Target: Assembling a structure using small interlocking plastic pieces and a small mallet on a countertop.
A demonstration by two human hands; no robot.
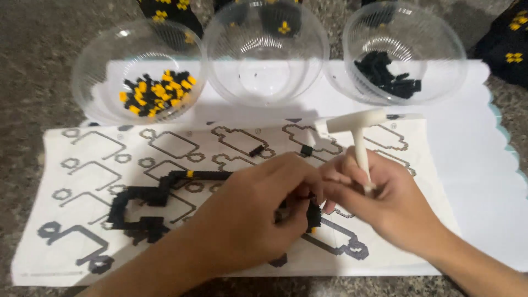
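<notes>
Both hands met over the printed pattern sheet (82,258): my left hand (258,214) pinched the black block chain (143,206), my right hand (385,198) clamped the white T-shaped tool (360,146). Mid-assembly, I judged; pressing the joint needed steadiness.

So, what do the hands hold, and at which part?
The right hand holds a white T-shaped tool low on its stem. The left hand pinches the black brick chain at its right end.

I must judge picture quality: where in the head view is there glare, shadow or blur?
Head view: glare on the rims of the three clear bowls; soft shadow under the left hand; the right hand and white T-shaped tool are slightly blurred.
</notes>
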